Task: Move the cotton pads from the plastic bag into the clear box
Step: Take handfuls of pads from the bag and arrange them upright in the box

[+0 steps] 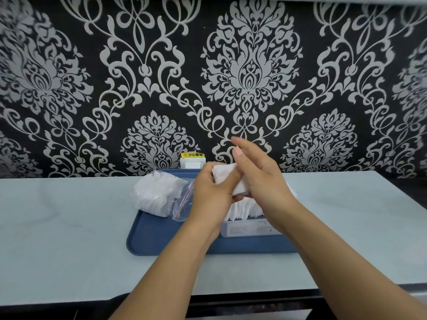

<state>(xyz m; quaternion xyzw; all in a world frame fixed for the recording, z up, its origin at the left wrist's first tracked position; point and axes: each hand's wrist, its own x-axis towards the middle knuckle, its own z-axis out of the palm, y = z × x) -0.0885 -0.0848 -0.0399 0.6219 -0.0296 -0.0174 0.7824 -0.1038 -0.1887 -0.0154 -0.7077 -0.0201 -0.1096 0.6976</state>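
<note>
1. A small stack of cotton pads [227, 175] is held in the air between both hands, above the clear box [248, 227]; this looks like the step of carrying one handful to the box.
2. The left hand [209, 192] has its fingers curled around the left end of the stack. The right hand [256, 168] lies over the right end with fingers almost straight, so it seems to press and square the pads; whether its thumb grips from below I cannot tell.
3. The next move, I judge, is to lower the stack into the box beside the pads already standing there [246, 209], keeping it tight so no pad slips out.
4. The box stands on the right part of a blue tray [147, 239], directly under the hands.
5. The plastic bag [161, 195], with many pads inside, lies on the left part of the tray, just beside the left hand.
6. The tray sits in the middle of the bench [69, 227], near its back edge.
</note>
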